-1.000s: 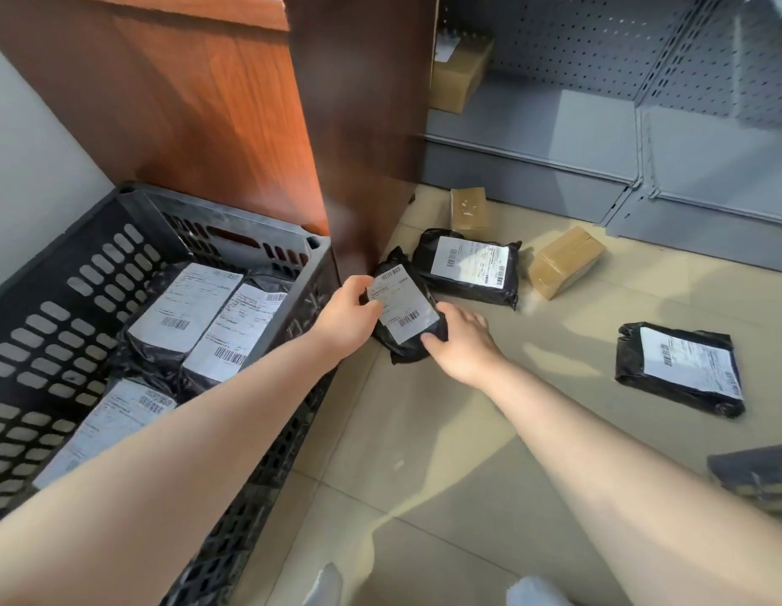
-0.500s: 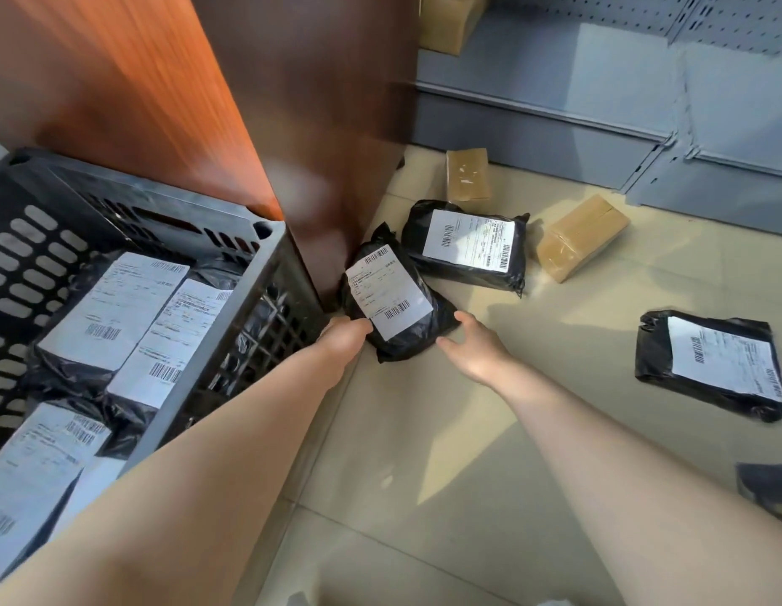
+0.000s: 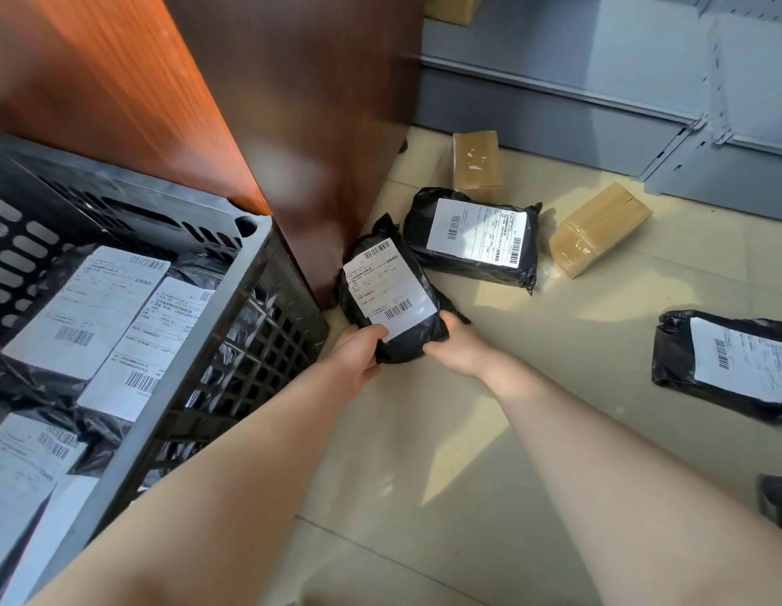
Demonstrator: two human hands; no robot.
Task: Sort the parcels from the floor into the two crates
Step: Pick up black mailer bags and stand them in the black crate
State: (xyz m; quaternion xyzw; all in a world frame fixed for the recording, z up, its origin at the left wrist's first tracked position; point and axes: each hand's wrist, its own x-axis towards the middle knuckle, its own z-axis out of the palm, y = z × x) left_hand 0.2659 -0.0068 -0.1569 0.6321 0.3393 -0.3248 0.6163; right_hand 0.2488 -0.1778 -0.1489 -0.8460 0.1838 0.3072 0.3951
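A small black parcel [image 3: 391, 295] with a white label is held tilted between both hands near the wooden cabinet's corner. My left hand [image 3: 358, 354] grips its lower left edge, thumb on the label. My right hand [image 3: 457, 349] holds its lower right edge, fingers curled under it. The black slotted crate [image 3: 232, 295] stands at the left with several labelled black parcels inside. On the floor lie another black parcel [image 3: 472, 240], a third black parcel [image 3: 730, 365] at the right, and two brown boxes [image 3: 476, 161] [image 3: 597, 229].
A wooden cabinet [image 3: 293, 124] rises right behind the crate and the held parcel. Grey metal shelving [image 3: 599, 102] runs along the back. A dark object [image 3: 778, 503] shows at the right edge. Bare tiled floor [image 3: 468, 452] lies between my arms.
Both hands have closed in on the small black parcel and now grip its lower end. The view has shifted closer and lower, so the crate fills more of the left side.
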